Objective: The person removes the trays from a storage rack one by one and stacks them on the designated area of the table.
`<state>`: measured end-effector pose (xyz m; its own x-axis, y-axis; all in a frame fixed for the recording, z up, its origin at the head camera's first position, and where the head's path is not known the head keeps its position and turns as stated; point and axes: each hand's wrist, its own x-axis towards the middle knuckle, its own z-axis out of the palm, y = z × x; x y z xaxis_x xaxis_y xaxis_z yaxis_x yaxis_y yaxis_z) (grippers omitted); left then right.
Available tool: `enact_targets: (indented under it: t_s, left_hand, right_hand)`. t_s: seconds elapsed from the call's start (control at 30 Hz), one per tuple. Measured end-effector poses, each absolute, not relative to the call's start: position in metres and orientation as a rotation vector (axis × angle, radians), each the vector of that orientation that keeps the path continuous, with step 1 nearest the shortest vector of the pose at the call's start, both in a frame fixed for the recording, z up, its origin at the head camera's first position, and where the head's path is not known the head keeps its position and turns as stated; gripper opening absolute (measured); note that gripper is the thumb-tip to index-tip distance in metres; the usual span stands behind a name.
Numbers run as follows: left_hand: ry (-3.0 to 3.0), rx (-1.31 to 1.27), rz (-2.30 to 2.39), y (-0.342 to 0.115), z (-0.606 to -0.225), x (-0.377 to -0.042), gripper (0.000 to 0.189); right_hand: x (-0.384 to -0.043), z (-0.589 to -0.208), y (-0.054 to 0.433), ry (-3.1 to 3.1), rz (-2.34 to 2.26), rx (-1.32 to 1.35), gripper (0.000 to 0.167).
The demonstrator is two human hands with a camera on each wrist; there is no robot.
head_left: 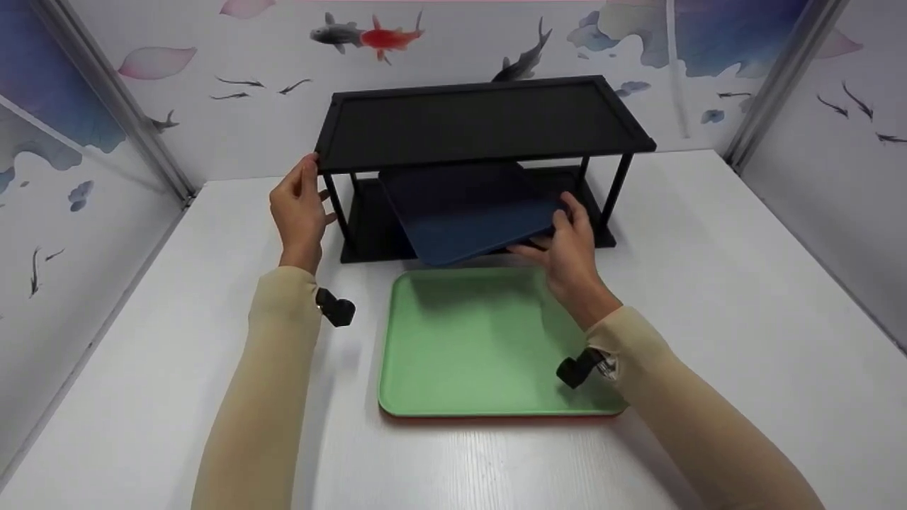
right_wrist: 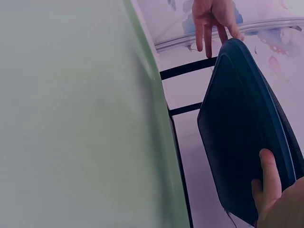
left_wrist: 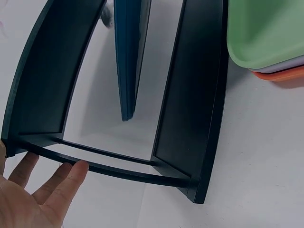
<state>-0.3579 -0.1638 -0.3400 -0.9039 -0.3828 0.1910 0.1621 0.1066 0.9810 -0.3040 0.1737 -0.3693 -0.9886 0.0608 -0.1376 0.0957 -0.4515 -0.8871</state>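
Note:
A dark blue tray (head_left: 475,212) is tilted between the two levels of a black two-tier rack (head_left: 482,124), with its front corner sticking out. My right hand (head_left: 570,258) grips the tray by its right side, thumb on the upper face and fingers beneath. At the rack's upper left front corner, my left hand (head_left: 297,212) holds the edge; in the left wrist view its fingers (left_wrist: 64,187) lie against the post. The right wrist view shows the blue tray (right_wrist: 237,128) side-on, both hands at it or near it.
In front of the rack lies a green tray (head_left: 468,347), stacked on a lavender tray (left_wrist: 280,65) and an orange tray (left_wrist: 282,74). All stand on a white table (head_left: 177,319). Patterned panels (head_left: 439,57) with painted fish enclose the back and sides.

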Motion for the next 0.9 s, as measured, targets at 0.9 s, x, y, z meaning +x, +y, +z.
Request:
enact_targets:
  t_s: [0.9]
  left_hand:
    - [-2.012,0.199,-1.826,-0.164,-0.341,-0.357,0.044]
  right_hand:
    - [-0.281,-0.364,0.229,1.690,-2.686,0.244,0.050]
